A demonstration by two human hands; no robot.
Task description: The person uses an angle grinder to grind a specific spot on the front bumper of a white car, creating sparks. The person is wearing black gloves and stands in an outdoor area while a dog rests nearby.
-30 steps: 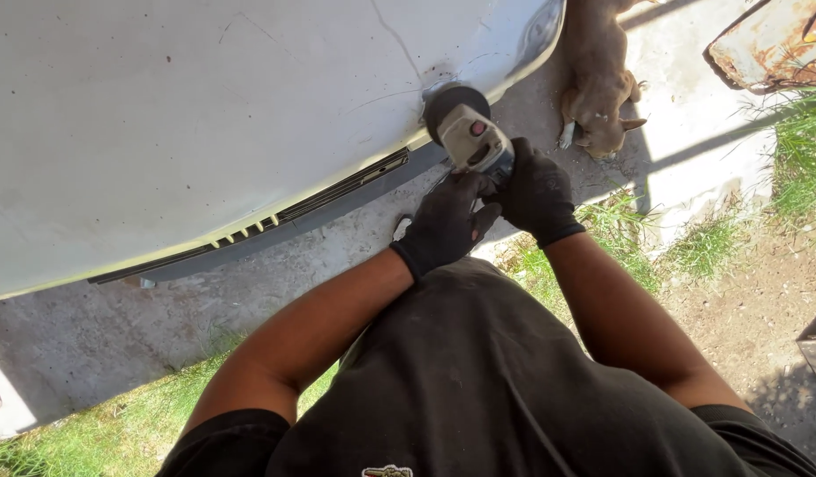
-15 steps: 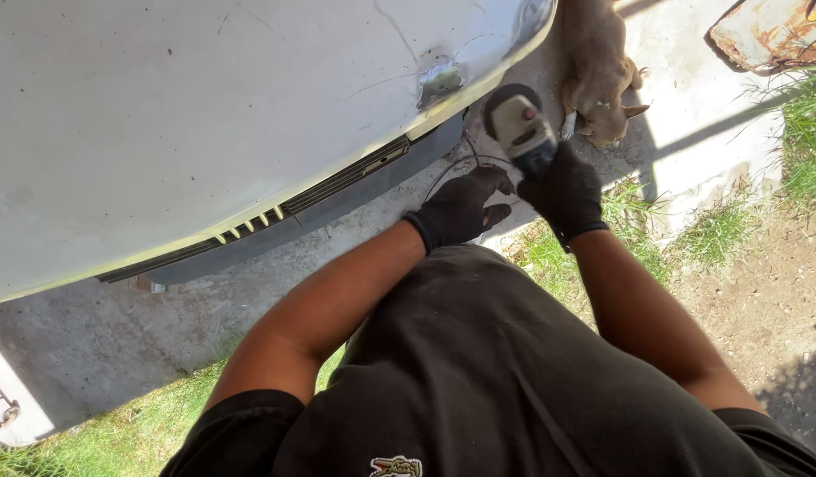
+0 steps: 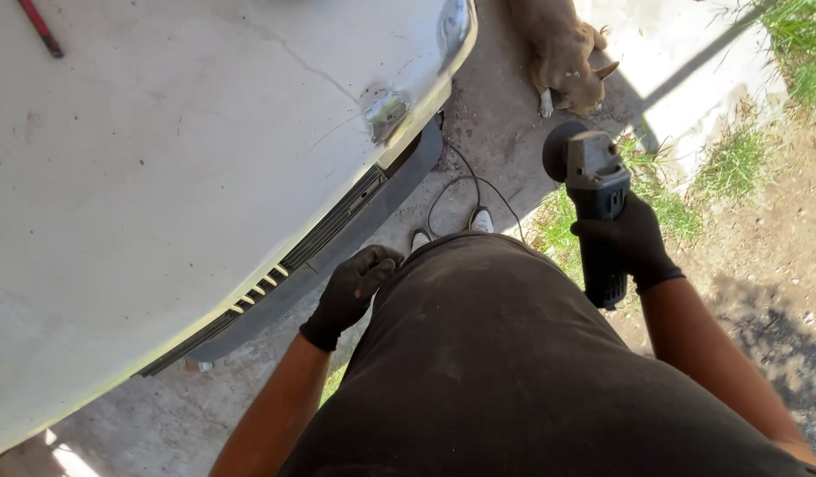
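The white hood [image 3: 160, 177] fills the picture from 9 to 12 o'clock, with a red tool [image 3: 40, 28] lying on it at 11 o'clock. On its rim, toward 1 o'clock from the left hand, a spot [image 3: 387, 115] of bare, dull metal is exposed where the paint is gone; half a second ago the grinder was held against this place, and a second ago both hands were closed on the tool there. Below the rim a black grille [image 3: 311, 252] is seen.

The left hand [image 3: 350, 291], gloved in black, is now taken off the grinder and hangs loosely curled, holding nothing, near the grille. A cord [image 3: 461, 181] lies looped on the concrete at 12 o'clock from the body, by the shoes [image 3: 452, 231].

The grinder [image 3: 593, 203] is now lifted well clear of the hood and is carried at 2 o'clock, over the grass [image 3: 735, 163], its disc turned upward. It is held by the right hand [image 3: 629, 243] alone, the grip closed firmly round the body of the tool. A dog [image 3: 562, 53] lies at 1 o'clock, beyond the disc.

The contact with the metal is judged to be broken off, so that the ground spot can be looked over.
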